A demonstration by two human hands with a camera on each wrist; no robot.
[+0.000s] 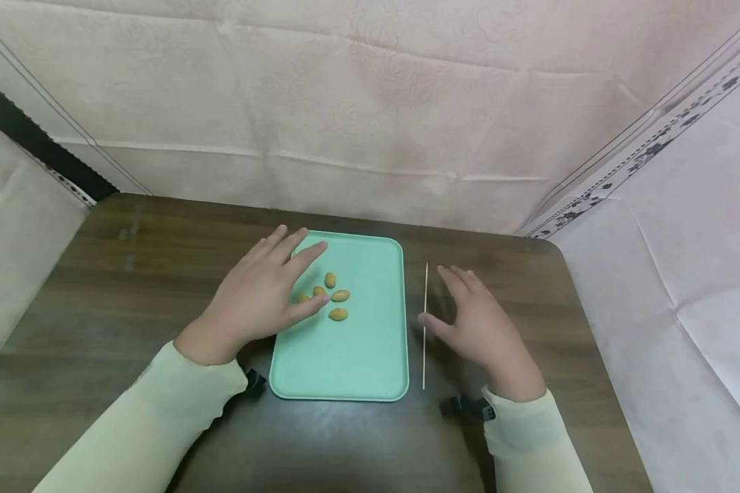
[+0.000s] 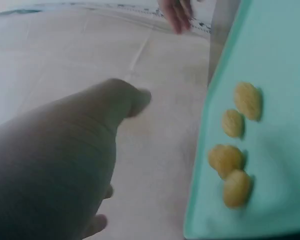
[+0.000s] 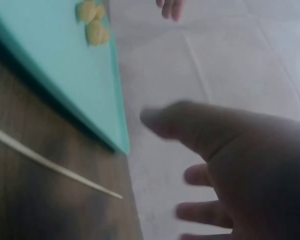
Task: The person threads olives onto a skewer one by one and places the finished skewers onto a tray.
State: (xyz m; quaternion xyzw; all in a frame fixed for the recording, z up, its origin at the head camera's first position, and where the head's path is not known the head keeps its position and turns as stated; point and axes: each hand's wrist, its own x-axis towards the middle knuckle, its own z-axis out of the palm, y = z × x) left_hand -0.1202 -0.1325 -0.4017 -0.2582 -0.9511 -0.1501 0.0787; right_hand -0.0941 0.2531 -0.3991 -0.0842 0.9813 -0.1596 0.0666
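Note:
A mint-green tray [image 1: 358,363] lies on the table, bearing several small oval yellow-brown pieces that look like nuts [image 1: 338,314]. Over the tray's left side, my left hand [image 1: 255,298] hovers with its fingers spread and holds nothing; it partly covers some of the nuts in the head view. To the right of the tray lies a thin pale wooden skewer [image 1: 424,356], its tip [image 3: 112,193] visible in the right wrist view. My right hand [image 1: 484,329] is just right of the skewer, fingers extended and grasping nothing. Its thumb overlaps the skewer in the head view; I cannot tell whether they touch.
The dark wooden table [image 1: 129,308] has rounded far corners. Pale patterned cloth [image 1: 370,116] hangs behind it, and more cloth [image 1: 684,294] flanks the right side. Each wrist carries a small black device [image 1: 255,383] near the sleeve cuff.

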